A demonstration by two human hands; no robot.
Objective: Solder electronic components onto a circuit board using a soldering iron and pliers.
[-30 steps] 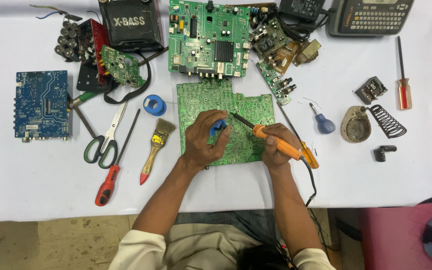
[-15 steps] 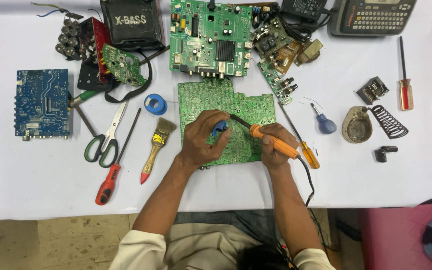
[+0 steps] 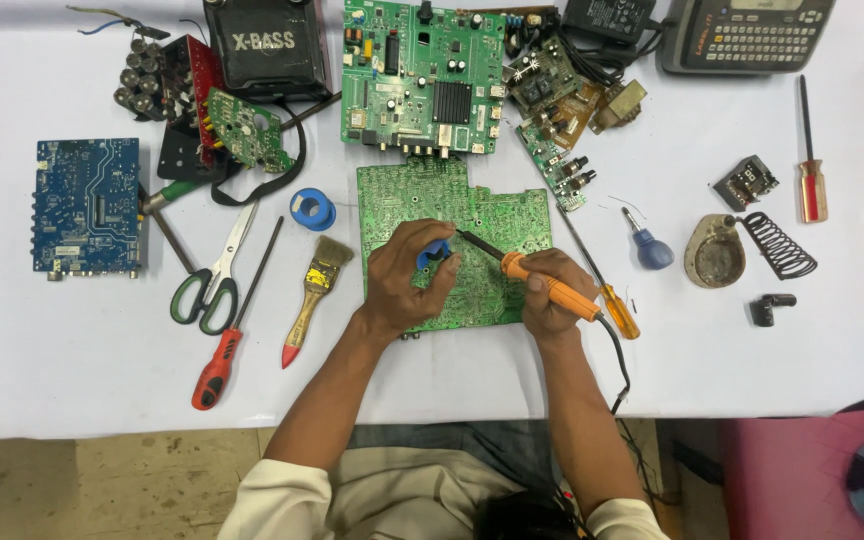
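White tabletop (image 3: 72,350): left hand (image 3: 407,275) pinches blue spool (image 3: 434,254), right hand (image 3: 550,300) grips orange soldering iron (image 3: 542,283) over green board (image 3: 497,215).

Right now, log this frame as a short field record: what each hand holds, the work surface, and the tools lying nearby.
Left hand: holds a small blue object, resting on the green circuit board
Right hand: grips an orange-handled soldering iron, tip pointed at the board near the blue object
Surface: white table
Left of board: brush, scissors, red-handled screwdriver, blue solder spool, blue circuit board
Right of board: iron stand with coil, blue-handled tool
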